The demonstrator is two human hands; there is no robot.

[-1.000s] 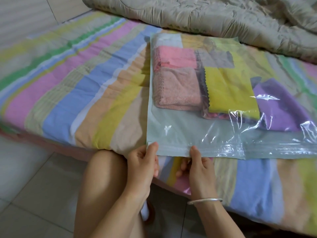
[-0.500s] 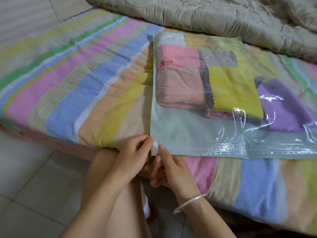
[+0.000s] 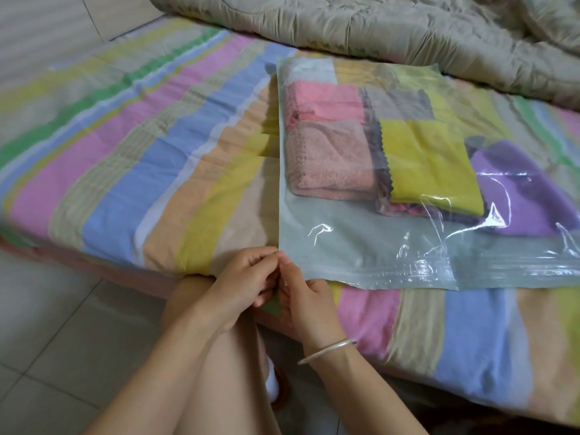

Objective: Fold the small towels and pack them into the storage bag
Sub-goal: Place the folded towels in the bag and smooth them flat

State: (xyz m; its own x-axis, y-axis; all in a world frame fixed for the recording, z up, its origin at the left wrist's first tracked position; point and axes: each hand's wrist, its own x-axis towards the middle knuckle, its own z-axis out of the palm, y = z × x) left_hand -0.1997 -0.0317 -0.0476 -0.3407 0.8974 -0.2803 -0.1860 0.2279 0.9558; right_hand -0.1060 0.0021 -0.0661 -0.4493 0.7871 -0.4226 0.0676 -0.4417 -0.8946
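While our hands were spread along the seal a second ago, the head view now has left hand [image 3: 241,277] and right hand [image 3: 303,296] pinching the storage bag [image 3: 345,240] at its near-left corner on the bed [image 3: 157,183], folded towels [image 3: 329,158] inside; sealing likely begins

Transparent, pale-green-tinted storage bag [image 3: 345,246]; pink towel [image 3: 326,100], salmon towel [image 3: 329,158], grey towel [image 3: 398,102], yellow towel [image 3: 430,164], purple towel [image 3: 521,189]. Bedsheet [image 3: 141,146] striped pink, blue, peach, yellow, green, beige. Khaki quilt [image 3: 376,32]. Silver bangle [image 3: 326,350]. Pale grey floor tiles [image 3: 47,324].

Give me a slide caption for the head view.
Left hand and right hand pinch the near corner of the storage bag, folded towels inside.
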